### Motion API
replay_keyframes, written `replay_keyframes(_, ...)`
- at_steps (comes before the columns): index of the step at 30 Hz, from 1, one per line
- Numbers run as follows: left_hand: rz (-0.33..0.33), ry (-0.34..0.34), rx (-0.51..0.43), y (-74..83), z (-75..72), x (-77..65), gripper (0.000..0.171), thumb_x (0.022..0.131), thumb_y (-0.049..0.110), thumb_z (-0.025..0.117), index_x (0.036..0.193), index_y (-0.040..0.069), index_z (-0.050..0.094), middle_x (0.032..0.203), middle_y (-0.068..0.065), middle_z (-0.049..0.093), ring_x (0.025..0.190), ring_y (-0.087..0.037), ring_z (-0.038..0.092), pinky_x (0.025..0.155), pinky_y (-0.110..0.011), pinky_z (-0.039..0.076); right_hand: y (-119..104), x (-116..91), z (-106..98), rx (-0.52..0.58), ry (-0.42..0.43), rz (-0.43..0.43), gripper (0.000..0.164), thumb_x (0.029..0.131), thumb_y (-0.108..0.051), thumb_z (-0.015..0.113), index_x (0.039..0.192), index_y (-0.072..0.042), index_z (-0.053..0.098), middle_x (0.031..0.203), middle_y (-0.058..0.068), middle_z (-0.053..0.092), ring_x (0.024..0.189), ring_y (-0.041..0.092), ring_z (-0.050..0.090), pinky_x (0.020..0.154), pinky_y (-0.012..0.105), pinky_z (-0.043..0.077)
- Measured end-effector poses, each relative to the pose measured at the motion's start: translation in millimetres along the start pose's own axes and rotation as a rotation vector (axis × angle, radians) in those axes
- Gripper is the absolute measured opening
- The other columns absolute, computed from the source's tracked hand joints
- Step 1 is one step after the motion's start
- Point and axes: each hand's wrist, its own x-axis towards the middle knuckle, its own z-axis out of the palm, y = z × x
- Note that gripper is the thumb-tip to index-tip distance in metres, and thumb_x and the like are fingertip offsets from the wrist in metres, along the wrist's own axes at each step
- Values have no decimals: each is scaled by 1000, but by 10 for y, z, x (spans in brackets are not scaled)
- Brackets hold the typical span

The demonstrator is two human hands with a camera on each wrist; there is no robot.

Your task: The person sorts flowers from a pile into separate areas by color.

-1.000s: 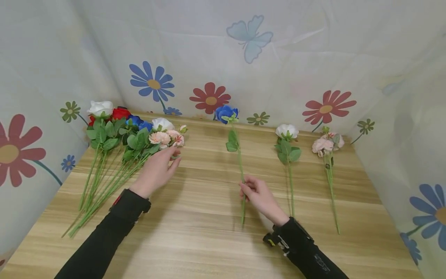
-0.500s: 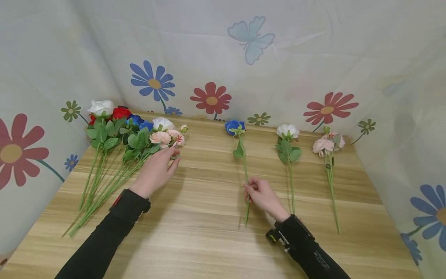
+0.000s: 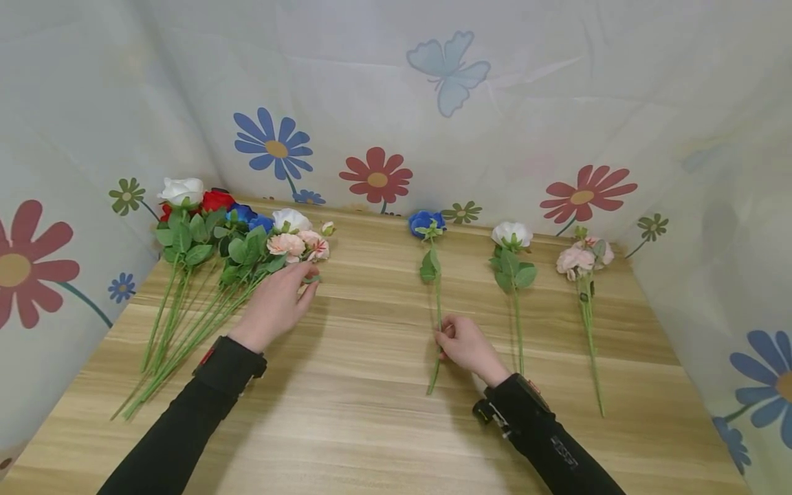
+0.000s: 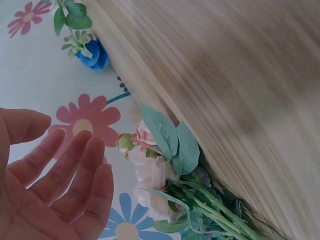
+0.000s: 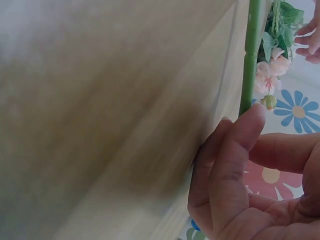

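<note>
In the head view, my right hand (image 3: 468, 347) pinches the lower green stem of a blue rose (image 3: 427, 223), whose bloom points toward the back curtain. Up close in the right wrist view, thumb and fingertips meet on that stem (image 5: 252, 55). My left hand (image 3: 278, 302) hovers by the front of a flower bunch at the left, fingers loosely bent and holding nothing. Beside it are pale pink blooms (image 3: 286, 246) and a white rose (image 3: 292, 220). The left wrist view shows the bare palm (image 4: 65, 195) apart from the pink flower (image 4: 155, 185).
Left on the wooden table (image 3: 346, 426) lie several more stems with red (image 3: 216, 201), blue (image 3: 260, 222) and white roses (image 3: 182, 191). Toward the right lie a single white rose (image 3: 512, 235) and a pink flower stem (image 3: 575, 261). A printed curtain (image 3: 346, 75) stands behind the table.
The blue rose's bloom has come down and shifted right, its stem now nearly in line with the white rose beside it. My right hand moved slightly right. The left hand stayed put.
</note>
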Motion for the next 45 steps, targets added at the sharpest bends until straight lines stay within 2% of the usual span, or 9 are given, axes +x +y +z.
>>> replay_keyframes(5, -3, -8, 0, -26, -1, -14, 24, 102, 15, 59, 124, 6, 63, 117, -15, 70, 91, -30, 68, 75, -45, 54, 3, 5, -19, -52, 13, 4, 26, 98, -6, 58, 118, 9, 57, 85, 15, 73, 60, 12, 66, 58, 24, 50)
replay_keyframes(12, -2, -2, 10, -55, 7, -20, 25, 102, 16, 58, 125, 6, 63, 117, -15, 70, 86, -28, 68, 71, -43, 52, -9, -1, -42, -116, 49, 40, 33, 98, -7, 58, 128, 7, 55, 90, 15, 71, 65, 14, 67, 57, 25, 49)
replay_keyframes(19, -2, 2, 17, -65, 11, -22, 25, 102, 15, 59, 125, 6, 63, 117, -14, 71, 83, -27, 67, 70, -43, 52, -34, 24, -34, -157, 60, 25, 35, 96, -9, 61, 127, 7, 55, 96, 18, 75, 64, 13, 69, 61, 27, 53)
replay_keyframes(33, -18, 0, 17, -68, -8, -36, 26, 101, 15, 59, 124, 5, 63, 115, -15, 71, 79, -26, 66, 68, -42, 52, -102, 21, -19, -196, 38, -26, 35, 93, 0, 62, 126, 11, 55, 83, 13, 70, 60, 13, 65, 54, 25, 46)
replay_keyframes(40, -24, -13, 16, -78, -7, -36, 24, 101, 15, 60, 123, 6, 63, 115, -14, 71, 68, -19, 58, 61, -35, 45, -97, 34, 0, -197, 32, -22, 36, 93, -2, 65, 126, 10, 55, 87, 14, 69, 60, 12, 65, 56, 24, 49)
replay_keyframes(45, -23, -17, 20, -81, -9, -41, 24, 100, 15, 60, 122, 6, 64, 115, -14, 70, 73, -22, 62, 63, -37, 48, -87, 29, 4, -203, 23, -21, 36, 93, -1, 65, 126, 9, 55, 87, 14, 67, 61, 12, 64, 57, 24, 48)
